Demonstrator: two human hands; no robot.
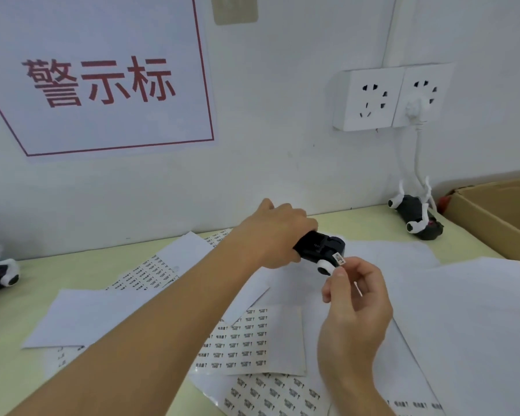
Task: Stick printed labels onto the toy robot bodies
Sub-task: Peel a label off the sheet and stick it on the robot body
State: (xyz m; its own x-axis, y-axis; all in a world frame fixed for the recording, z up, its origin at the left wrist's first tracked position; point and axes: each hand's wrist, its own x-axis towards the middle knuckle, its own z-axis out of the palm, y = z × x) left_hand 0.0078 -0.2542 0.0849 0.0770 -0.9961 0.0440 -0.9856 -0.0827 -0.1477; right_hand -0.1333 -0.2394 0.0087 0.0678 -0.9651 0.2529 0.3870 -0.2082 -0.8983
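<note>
The left hand (pixel 278 232) grips a toy (pixel 320 250); the right hand (pixel 353 291) pinches a label (pixel 339 259) at it. Not yet stuck; other toys (pixel 415 216) wait.

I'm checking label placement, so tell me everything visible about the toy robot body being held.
The toy robot body looks like glossy black plastic with rounded white parts at its right end. It lies roughly level, lifted above the paper sheets. The left hand grips its left end, hiding that part. The right hand pinches a small printed label against its right end, near a white part.
</note>
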